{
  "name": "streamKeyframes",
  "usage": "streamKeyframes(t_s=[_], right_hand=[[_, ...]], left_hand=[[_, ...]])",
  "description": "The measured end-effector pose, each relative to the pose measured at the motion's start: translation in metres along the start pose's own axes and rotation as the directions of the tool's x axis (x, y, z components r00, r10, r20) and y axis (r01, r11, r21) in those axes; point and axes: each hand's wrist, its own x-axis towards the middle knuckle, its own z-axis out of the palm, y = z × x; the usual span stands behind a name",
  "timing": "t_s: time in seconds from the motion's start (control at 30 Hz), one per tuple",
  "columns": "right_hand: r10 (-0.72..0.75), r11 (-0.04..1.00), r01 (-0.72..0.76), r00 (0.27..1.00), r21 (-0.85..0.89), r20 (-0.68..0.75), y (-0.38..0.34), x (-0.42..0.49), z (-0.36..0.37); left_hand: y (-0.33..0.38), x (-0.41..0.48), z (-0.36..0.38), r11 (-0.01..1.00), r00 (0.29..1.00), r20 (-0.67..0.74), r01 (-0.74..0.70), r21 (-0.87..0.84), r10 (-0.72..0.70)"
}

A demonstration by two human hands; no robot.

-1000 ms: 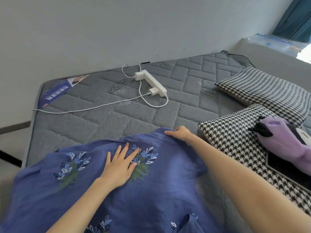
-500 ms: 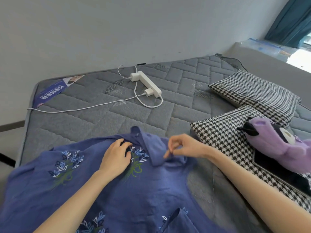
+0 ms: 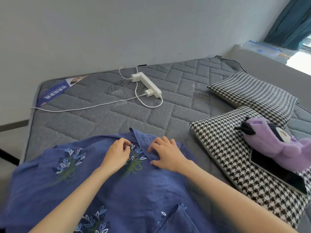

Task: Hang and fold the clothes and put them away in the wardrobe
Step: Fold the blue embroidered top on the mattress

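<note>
The blue shirt (image 3: 117, 190) lies spread on the grey mattress (image 3: 101, 118) in front of me, its collar (image 3: 140, 140) toward the wall. My left hand (image 3: 117, 155) has its fingers curled, pinching the cloth just beside the collar, at an embroidered leaf sprig. My right hand (image 3: 168, 154) sits close beside it, fingers bent over the collar flap and thumb against the cloth below, holding a fold. Farther up the mattress lies a white power strip (image 3: 149, 85). Two checked pillows (image 3: 218, 148) and a purple plush toy (image 3: 272, 140) are to my right.

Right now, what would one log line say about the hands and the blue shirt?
stage: blue shirt spread on mattress | left hand: pinches it near collar | right hand: grips collar
</note>
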Motion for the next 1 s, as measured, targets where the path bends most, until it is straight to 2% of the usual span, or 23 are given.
streamKeyframes(t_s=[0.07,0.13,0.23,0.3,0.37,0.4,0.5,0.57,0.6,0.63,0.67,0.7,0.77,0.83,0.87,0.9,1.0], right_hand=[[0.072,0.997,-0.069,0.995,0.044,-0.069,0.002,0.0,-0.001],[0.132,0.977,-0.112,0.986,0.182,-0.104,0.005,-0.004,-0.006],[0.09,0.943,-0.042,0.987,0.329,-0.132,0.007,-0.016,-0.02],[0.017,0.921,0.017,0.996,0.389,-0.083,0.006,-0.029,-0.03],[-0.054,0.913,0.043,0.998,0.406,0.016,0.007,-0.04,-0.037],[-0.078,0.921,0.045,0.995,0.388,0.068,0.008,-0.045,-0.039],[-0.102,0.946,0.043,0.98,0.322,0.169,0.011,-0.056,-0.034],[-0.012,0.934,-0.055,0.983,0.353,0.183,0.013,-0.059,-0.024],[0.096,0.904,-0.158,0.98,0.397,0.173,0.014,-0.059,-0.017],[0.238,0.839,-0.295,0.955,0.458,0.178,0.016,-0.058,-0.011],[0.377,0.728,-0.434,0.9,0.53,0.219,0.017,-0.056,-0.005],[0.474,0.571,-0.556,0.824,0.604,0.31,0.019,-0.054,-0.001],[0.49,0.153,-0.687,0.677,0.711,0.549,0.019,-0.05,0.007],[0.427,-0.262,-0.64,0.594,0.722,0.681,0.018,-0.047,0.011],[0.414,-0.417,-0.571,0.574,0.708,0.706,0.019,-0.044,0.012],[0.416,-0.523,-0.498,0.559,0.692,0.717,0.019,-0.041,0.013],[0.417,-0.686,-0.361,0.516,0.632,0.748,0.021,-0.032,0.01]], left_hand=[[-0.001,0.004,0.0,0.992,0.997,0.033,0.076,-0.105,-0.072],[0.001,0.007,0.0,0.967,0.989,0.064,0.144,-0.21,-0.134],[0.012,0.014,0.0,0.909,0.974,0.094,0.224,-0.35,-0.204],[0.023,0.019,-0.001,0.794,0.94,0.142,0.338,-0.505,-0.309],[0.03,0.024,-0.002,0.683,0.897,0.211,0.434,-0.587,-0.389],[0.033,0.025,0.0,0.669,0.884,0.236,0.461,-0.583,-0.403],[0.03,0.022,0.006,0.722,0.876,0.258,0.483,-0.496,-0.409],[0.025,0.018,0.01,0.753,0.881,0.266,0.472,-0.459,-0.391],[0.023,0.016,0.012,0.76,0.886,0.257,0.464,-0.456,-0.387],[0.021,0.016,0.013,0.752,0.89,0.245,0.457,-0.475,-0.386],[0.019,0.015,0.013,0.723,0.889,0.243,0.457,-0.518,-0.387],[0.02,0.014,0.012,0.673,0.884,0.258,0.465,-0.575,-0.39],[0.021,0.012,0.008,0.568,0.869,0.316,0.489,-0.662,-0.38],[0.022,0.007,0.004,0.519,0.855,0.405,0.519,-0.679,-0.324],[0.022,0.004,0.002,0.501,0.837,0.465,0.546,-0.672,-0.288],[0.022,0.001,0.0,0.49,0.813,0.52,0.577,-0.654,-0.262],[0.023,-0.002,-0.005,0.473,0.775,0.56,0.627,-0.619,-0.294]])
